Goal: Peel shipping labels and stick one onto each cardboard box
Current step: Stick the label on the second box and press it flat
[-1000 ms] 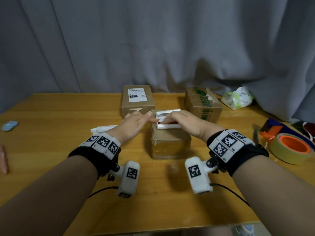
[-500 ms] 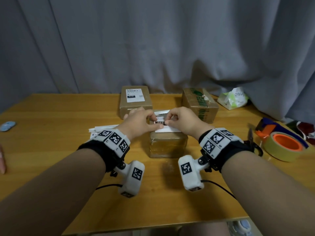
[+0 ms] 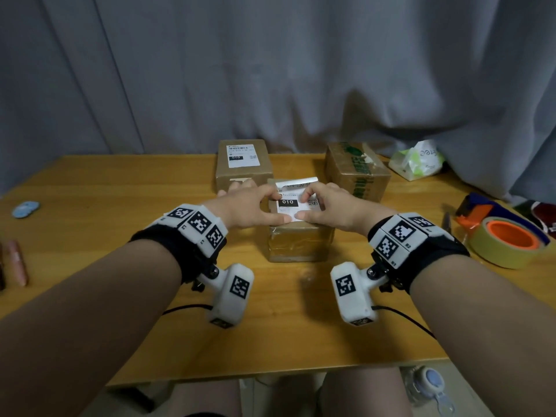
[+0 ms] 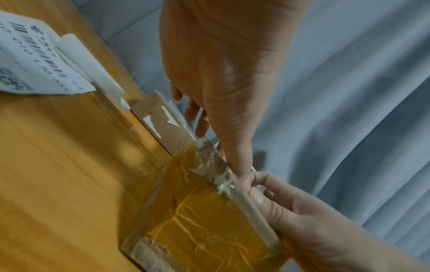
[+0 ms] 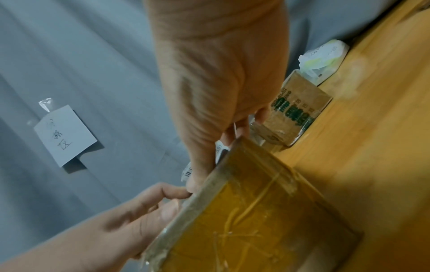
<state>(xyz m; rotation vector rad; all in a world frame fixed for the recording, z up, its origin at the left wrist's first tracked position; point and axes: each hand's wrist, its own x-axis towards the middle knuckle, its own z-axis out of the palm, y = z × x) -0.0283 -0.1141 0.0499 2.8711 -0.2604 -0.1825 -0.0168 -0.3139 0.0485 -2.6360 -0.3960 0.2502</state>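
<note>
A tape-wrapped cardboard box stands at the table's middle. On its top lies a white shipping label with a black "010" field; the label's far end curls upward. My left hand and right hand hold the label from either side, thumbs along its near edge and index fingers curled onto it. The wrist views show both thumbs at the box's top edge. Behind it, a second box carries a label. A box with green print has none on top.
A tissue pack lies at the back right. A yellow tape roll and a tape dispenser sit at the right edge. Label sheets lie left of the boxes. A grey curtain hangs close behind.
Both hands brought the label down toward the near edge of the middle box's top. It now lies mostly flat with its "010" field showing.
</note>
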